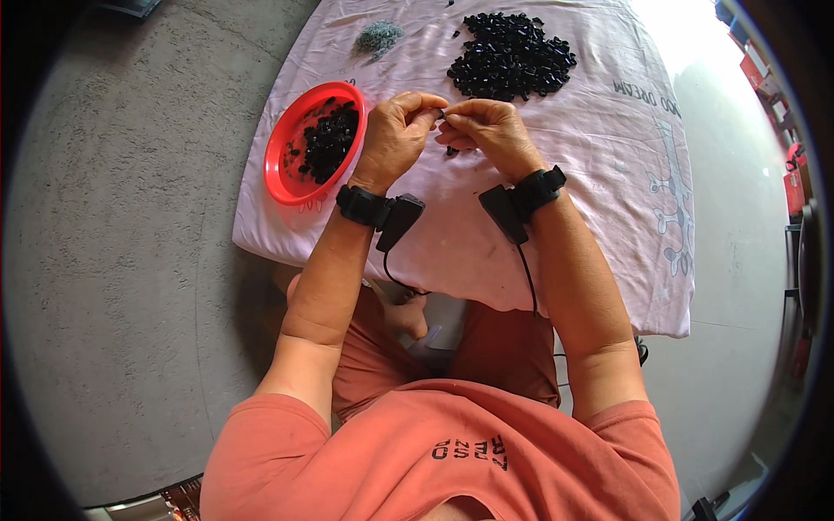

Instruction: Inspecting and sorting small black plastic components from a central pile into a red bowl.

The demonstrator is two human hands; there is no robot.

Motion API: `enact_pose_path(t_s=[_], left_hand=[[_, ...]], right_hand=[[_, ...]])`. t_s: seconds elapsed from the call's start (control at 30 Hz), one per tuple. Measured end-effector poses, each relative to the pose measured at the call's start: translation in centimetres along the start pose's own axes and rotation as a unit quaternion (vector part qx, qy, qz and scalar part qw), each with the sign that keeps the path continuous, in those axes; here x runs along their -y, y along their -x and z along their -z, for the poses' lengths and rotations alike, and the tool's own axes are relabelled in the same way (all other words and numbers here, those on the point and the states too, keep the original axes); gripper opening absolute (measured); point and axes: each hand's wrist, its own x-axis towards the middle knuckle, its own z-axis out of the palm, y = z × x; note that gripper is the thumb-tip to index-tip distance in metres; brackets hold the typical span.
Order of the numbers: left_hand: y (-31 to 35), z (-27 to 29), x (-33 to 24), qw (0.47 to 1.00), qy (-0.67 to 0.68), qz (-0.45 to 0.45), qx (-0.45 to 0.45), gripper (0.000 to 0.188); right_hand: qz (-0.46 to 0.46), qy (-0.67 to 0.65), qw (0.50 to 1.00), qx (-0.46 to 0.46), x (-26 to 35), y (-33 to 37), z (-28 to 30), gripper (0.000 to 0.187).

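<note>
So there's one small dark piece [441,113] right between the fingertips, up over the cloth [591,191] and in front of the person. Left hand [400,135] and right hand [491,132] both look pinched onto it, thumb against finger, probably because it's too tiny for a fuller grip; fingers hide most of it. My guess is the hands meet in the middle so the red bowl [274,165] on the left and the black pile [512,56] past the right hand are both an easy reach. Count-wise: one bowl, with a clump of black pieces [332,139] inside, too jumbled to number; one big pile, same problem; one bluish-grey heap [379,38] farther back, grains too fine to count; at least one loose black bit [452,151] by the right hand; two black wrist straps [363,206], one per arm.
</note>
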Motion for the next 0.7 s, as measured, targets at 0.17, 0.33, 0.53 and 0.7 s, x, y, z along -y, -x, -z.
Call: enact_pose_path(t_s=[0.17,0.33,0.53,0.7], left_hand=[[-0.01,-0.11,-0.09,1.000,0.026,0.012,-0.007,0.014],[-0.09,-0.46,-0.05,0.999,0.038,0.018,-0.005,0.014],[-0.20,-0.24,0.37,1.000,0.009,0.012,-0.015,0.014],[-0.11,-0.14,0.20,1.000,0.001,0.008,-0.018,0.014]], right_hand=[[0.000,0.003,1.000,-0.007,0.46,0.11,-0.21,0.015],[0.002,-0.018,1.000,0.000,0.04,0.01,0.10,0.014],[-0.004,-0.045,0.999,0.008,-0.28,-0.07,0.08,0.015],[-0.006,-0.030,1.000,0.000,0.00,0.05,-0.08,0.015]])
